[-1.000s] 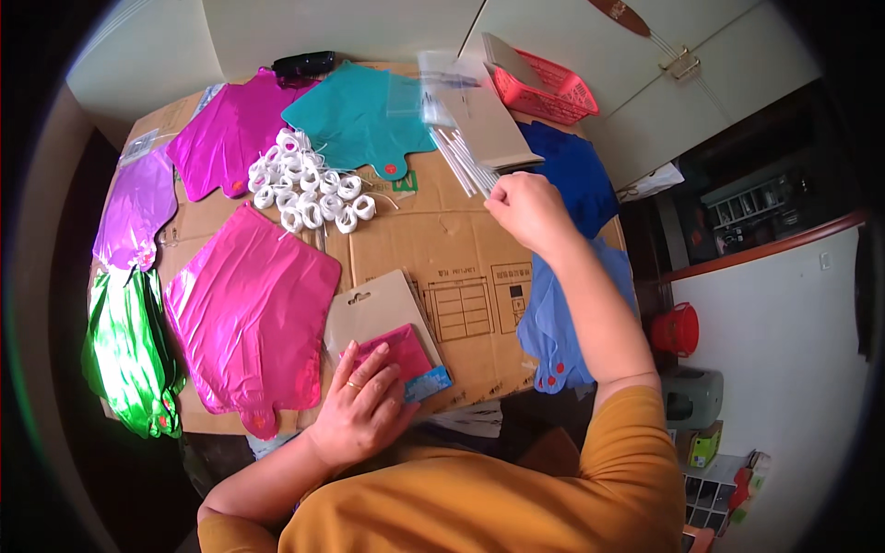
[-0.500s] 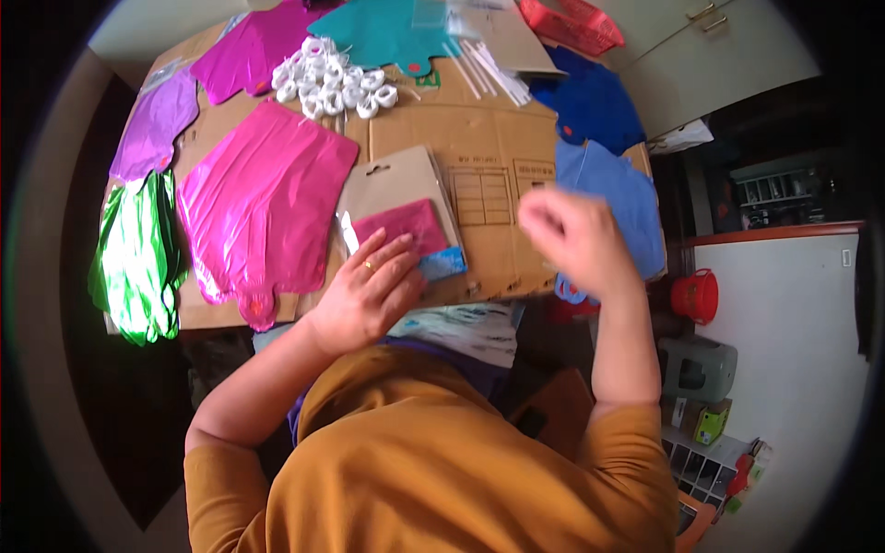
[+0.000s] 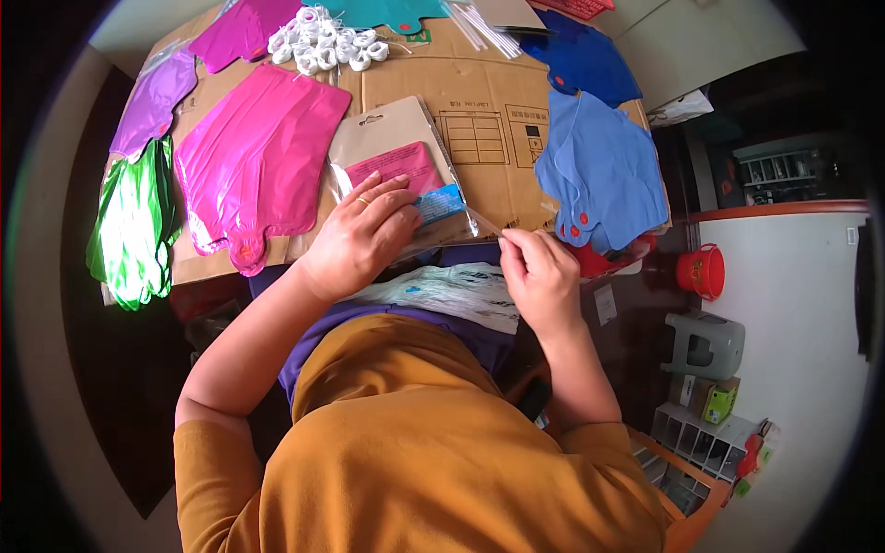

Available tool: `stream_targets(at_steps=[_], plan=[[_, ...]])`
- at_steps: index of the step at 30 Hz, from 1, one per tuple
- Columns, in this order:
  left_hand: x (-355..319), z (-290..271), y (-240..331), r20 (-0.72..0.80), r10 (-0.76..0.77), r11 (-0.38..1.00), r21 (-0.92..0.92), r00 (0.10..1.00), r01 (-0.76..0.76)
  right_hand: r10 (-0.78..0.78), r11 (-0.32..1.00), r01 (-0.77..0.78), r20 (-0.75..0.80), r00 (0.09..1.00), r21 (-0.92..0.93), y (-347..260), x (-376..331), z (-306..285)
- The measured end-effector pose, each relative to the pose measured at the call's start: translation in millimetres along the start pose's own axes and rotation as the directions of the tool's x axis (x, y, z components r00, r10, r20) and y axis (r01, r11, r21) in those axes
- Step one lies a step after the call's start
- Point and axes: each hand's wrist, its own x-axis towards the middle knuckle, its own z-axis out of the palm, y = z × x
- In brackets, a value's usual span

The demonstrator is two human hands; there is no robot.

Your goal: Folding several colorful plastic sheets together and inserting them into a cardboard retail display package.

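At the clock's centre, close to the near edge of the cardboard: a clear packet with a tan card with a hang slot, a folded magenta piece and a blue label. At 7 o'clock, touching the packet, the left hand, fingers laid down slightly apart over the magenta piece's lower part. At 4 o'clock, the right hand, thumb and forefinger pinching a thin clear strip by the packet's corner; cannot tell film edge from separate piece. At 9 o'clock, just beside, a large pink foil sheet; farther out, shiny green foil. At 10, lilac foil; at 11, heaped white string rolls; at 12, teal foil; at 1, white sticks; at 2, dark blue sheets; at 3, light blue sheets.
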Motion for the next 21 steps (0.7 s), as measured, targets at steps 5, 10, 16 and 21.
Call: stream_targets(at_steps=[5, 10, 16, 21], plan=[[-0.6, 2.6, -2.0, 0.006, 0.016, 1.000, -0.013, 1.000, -0.016, 0.046, 0.995, -0.056, 0.116, 0.992, 0.078, -25.3, 15.7, 14.5], [-2.6, 1.7, -7.1, 0.025, 0.017, 0.999, -0.045, 1.000, -0.016, 0.082, 0.930, -0.215, 0.403, 0.912, 0.298, -13.3, 46.7, 4.8], [-1.4, -0.5, -10.8, 0.037, 0.083, 0.994, -0.078, 0.996, -0.080, 0.259, 0.964, -0.247, 0.519, 0.815, -0.094, -16.0, 95.4, 5.3], [0.0, 2.5, -14.6, 0.026, 0.065, 0.990, -0.126, 0.998, -0.061, 0.256, 0.963, -0.204, 0.365, 0.895, -0.175, -17.7, 77.1, 26.3]])
